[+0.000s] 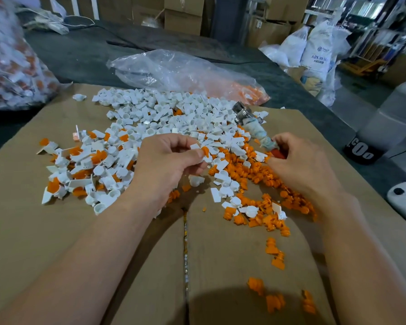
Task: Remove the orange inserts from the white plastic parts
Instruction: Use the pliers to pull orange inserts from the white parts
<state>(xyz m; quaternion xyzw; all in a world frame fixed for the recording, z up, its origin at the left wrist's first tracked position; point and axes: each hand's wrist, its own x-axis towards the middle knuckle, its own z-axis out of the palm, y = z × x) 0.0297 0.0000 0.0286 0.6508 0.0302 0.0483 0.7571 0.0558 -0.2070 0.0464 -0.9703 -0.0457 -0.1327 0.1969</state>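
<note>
Step in hand: one white part with its orange insert showing at one edge, pinched between thumb and fingertips of the left hand, just above the heap on the cardboard sheet. Right hand is curled round the red handle of a cloth-wrapped tool; its metal head points away, over the far pile. Tool and part are apart, not engaged.

Layout: unworked parts to the left, emptied white shells far centre, loose orange inserts to the right, clear bag beyond.

Judgement: extraction of this piece is not yet done. The next move probably calls for a firm hold on the white body and a push or pry on the insert along its seat, by tool or by fingers; cannot tell which. Freed insert would go to the right pile, shell to the far pile.
</note>
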